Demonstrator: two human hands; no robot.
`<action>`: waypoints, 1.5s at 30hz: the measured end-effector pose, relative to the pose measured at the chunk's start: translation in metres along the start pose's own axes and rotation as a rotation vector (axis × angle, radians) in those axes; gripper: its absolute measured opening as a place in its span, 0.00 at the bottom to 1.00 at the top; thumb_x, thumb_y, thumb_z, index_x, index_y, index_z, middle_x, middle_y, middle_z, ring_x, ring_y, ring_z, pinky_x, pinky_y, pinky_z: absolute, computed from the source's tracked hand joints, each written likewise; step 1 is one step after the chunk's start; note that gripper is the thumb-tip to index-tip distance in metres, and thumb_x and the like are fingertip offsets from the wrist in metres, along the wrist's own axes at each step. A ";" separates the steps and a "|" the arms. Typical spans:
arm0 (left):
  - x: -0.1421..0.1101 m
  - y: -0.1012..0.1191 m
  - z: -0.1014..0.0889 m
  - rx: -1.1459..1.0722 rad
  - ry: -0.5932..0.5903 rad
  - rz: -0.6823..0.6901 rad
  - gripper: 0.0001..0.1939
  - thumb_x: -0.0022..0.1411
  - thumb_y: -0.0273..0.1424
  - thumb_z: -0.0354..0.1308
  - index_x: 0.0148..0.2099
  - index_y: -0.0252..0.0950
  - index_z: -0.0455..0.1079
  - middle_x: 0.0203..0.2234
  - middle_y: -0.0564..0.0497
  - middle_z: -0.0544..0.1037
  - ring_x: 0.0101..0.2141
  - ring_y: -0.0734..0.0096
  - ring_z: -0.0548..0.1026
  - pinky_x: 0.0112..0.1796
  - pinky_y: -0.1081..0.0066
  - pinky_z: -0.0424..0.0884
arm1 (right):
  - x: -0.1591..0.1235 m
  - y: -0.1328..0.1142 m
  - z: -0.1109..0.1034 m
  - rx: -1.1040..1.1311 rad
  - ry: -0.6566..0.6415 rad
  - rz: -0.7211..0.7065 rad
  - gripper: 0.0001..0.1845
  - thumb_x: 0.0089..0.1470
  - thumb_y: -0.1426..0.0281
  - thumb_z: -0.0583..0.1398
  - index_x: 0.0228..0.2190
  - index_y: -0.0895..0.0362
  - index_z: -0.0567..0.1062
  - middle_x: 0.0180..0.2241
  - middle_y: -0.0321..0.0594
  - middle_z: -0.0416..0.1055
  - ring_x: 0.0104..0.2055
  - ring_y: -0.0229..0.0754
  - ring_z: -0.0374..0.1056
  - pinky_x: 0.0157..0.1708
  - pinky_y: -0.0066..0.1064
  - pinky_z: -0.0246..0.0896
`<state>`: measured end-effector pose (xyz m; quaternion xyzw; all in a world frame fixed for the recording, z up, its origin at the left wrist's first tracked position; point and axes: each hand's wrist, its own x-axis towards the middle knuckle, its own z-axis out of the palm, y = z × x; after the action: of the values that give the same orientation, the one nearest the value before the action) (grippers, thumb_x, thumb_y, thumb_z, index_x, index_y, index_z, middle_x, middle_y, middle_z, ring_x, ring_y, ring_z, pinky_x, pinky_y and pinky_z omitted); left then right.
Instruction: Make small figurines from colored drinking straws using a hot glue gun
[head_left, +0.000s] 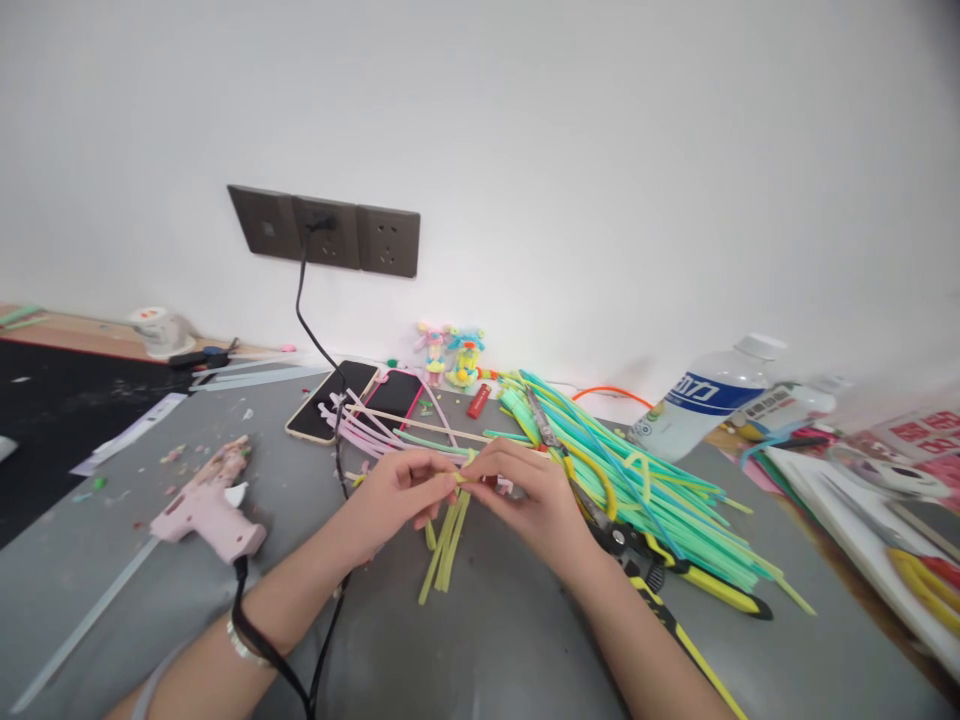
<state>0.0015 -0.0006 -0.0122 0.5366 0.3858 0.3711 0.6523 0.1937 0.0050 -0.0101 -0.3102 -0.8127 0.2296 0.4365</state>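
Above the middle of the grey table, my left hand (401,492) and my right hand (525,487) meet, each pinching part of a yellow-green pipe cleaner piece. Several yellow-green stems (448,550) hang or lie just below my fingertips. Pink-lilac pipe cleaners (375,428) are fanned out behind my left hand. To the right of my right hand spreads a large bundle of green, blue and yellow pipe cleaners (645,490). My fingers partly hide the piece between them.
A pink hot glue gun (208,510) rests at left, its black cord crossing the table. Two phones (330,400), small pipe cleaner figures (465,358) and a red lighter (478,401) are behind. Yellow-handled wire strippers (675,565) and a tilted bottle (697,400) are at right.
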 end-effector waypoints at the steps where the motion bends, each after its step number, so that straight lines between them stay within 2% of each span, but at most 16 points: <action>1: 0.000 0.000 0.000 0.015 -0.002 -0.009 0.18 0.58 0.43 0.63 0.30 0.32 0.72 0.23 0.54 0.71 0.19 0.81 0.63 0.20 0.78 0.57 | 0.000 0.000 -0.001 -0.022 -0.010 -0.027 0.05 0.62 0.69 0.62 0.35 0.55 0.78 0.30 0.42 0.75 0.32 0.42 0.70 0.32 0.32 0.64; 9: 0.000 -0.005 -0.004 0.200 0.035 0.047 0.10 0.58 0.34 0.60 0.28 0.33 0.69 0.20 0.55 0.71 0.20 0.79 0.64 0.22 0.78 0.59 | -0.003 0.002 0.002 -0.205 -0.068 -0.079 0.07 0.64 0.71 0.59 0.36 0.55 0.78 0.30 0.43 0.77 0.32 0.43 0.71 0.32 0.33 0.64; 13: 0.000 -0.006 -0.004 0.276 0.066 0.074 0.09 0.58 0.32 0.59 0.26 0.33 0.69 0.20 0.55 0.72 0.22 0.78 0.67 0.24 0.77 0.62 | -0.004 0.004 0.002 -0.239 -0.081 -0.094 0.08 0.65 0.70 0.58 0.36 0.55 0.78 0.29 0.42 0.76 0.32 0.42 0.70 0.32 0.33 0.63; 15: 0.001 -0.005 -0.004 0.270 0.058 0.084 0.09 0.59 0.33 0.59 0.29 0.33 0.72 0.22 0.53 0.74 0.22 0.77 0.67 0.24 0.77 0.63 | -0.003 0.004 0.002 -0.205 -0.061 -0.071 0.07 0.64 0.71 0.59 0.36 0.54 0.78 0.30 0.42 0.75 0.32 0.42 0.70 0.32 0.33 0.63; 18: 0.001 -0.005 -0.003 0.227 0.070 0.108 0.11 0.59 0.35 0.61 0.40 0.33 0.76 0.27 0.51 0.76 0.24 0.75 0.69 0.25 0.75 0.68 | -0.001 0.002 0.001 -0.130 0.010 -0.016 0.05 0.63 0.72 0.60 0.36 0.54 0.77 0.31 0.42 0.75 0.32 0.42 0.70 0.32 0.32 0.64; 21: 0.001 -0.005 -0.002 0.225 0.145 0.188 0.15 0.55 0.33 0.66 0.45 0.34 0.75 0.34 0.48 0.79 0.31 0.71 0.75 0.32 0.72 0.74 | 0.000 0.000 0.000 -0.095 0.058 0.014 0.04 0.62 0.73 0.61 0.36 0.54 0.77 0.30 0.41 0.74 0.32 0.42 0.70 0.31 0.31 0.64; 24: 0.000 -0.006 -0.002 0.269 0.179 0.264 0.11 0.56 0.32 0.65 0.42 0.34 0.75 0.36 0.47 0.80 0.35 0.68 0.77 0.37 0.71 0.76 | -0.001 -0.001 0.002 -0.093 0.064 0.018 0.04 0.62 0.72 0.61 0.36 0.54 0.77 0.30 0.40 0.74 0.31 0.42 0.70 0.31 0.32 0.64; 34: -0.001 -0.005 -0.002 0.417 0.211 0.419 0.04 0.62 0.30 0.61 0.39 0.35 0.76 0.33 0.49 0.81 0.33 0.69 0.80 0.36 0.73 0.77 | -0.002 0.000 0.008 -0.094 0.071 0.035 0.04 0.61 0.75 0.60 0.34 0.54 0.74 0.29 0.38 0.71 0.30 0.40 0.67 0.30 0.30 0.62; 38: 0.000 -0.006 -0.004 0.519 0.269 0.573 0.04 0.61 0.27 0.62 0.40 0.37 0.74 0.38 0.47 0.79 0.38 0.68 0.79 0.32 0.74 0.76 | -0.002 -0.002 0.007 -0.125 0.093 0.036 0.06 0.60 0.78 0.61 0.33 0.55 0.73 0.27 0.36 0.69 0.29 0.39 0.66 0.30 0.29 0.60; 41: 0.000 -0.005 -0.006 0.643 0.330 0.693 0.04 0.60 0.24 0.63 0.37 0.37 0.74 0.43 0.47 0.76 0.44 0.66 0.77 0.39 0.71 0.76 | -0.002 -0.003 0.008 -0.152 0.106 0.034 0.07 0.59 0.79 0.61 0.32 0.56 0.73 0.27 0.36 0.69 0.29 0.38 0.65 0.29 0.29 0.59; 45: -0.001 -0.006 -0.008 0.732 0.352 0.768 0.06 0.59 0.21 0.63 0.36 0.37 0.75 0.45 0.47 0.74 0.48 0.64 0.76 0.50 0.65 0.73 | -0.004 -0.004 0.010 -0.191 0.090 0.017 0.06 0.60 0.79 0.60 0.32 0.56 0.73 0.27 0.36 0.68 0.29 0.39 0.65 0.30 0.30 0.59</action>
<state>-0.0052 0.0010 -0.0186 0.7601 0.3695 0.5077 0.1670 0.1854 -0.0014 -0.0149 -0.3671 -0.8078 0.1405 0.4393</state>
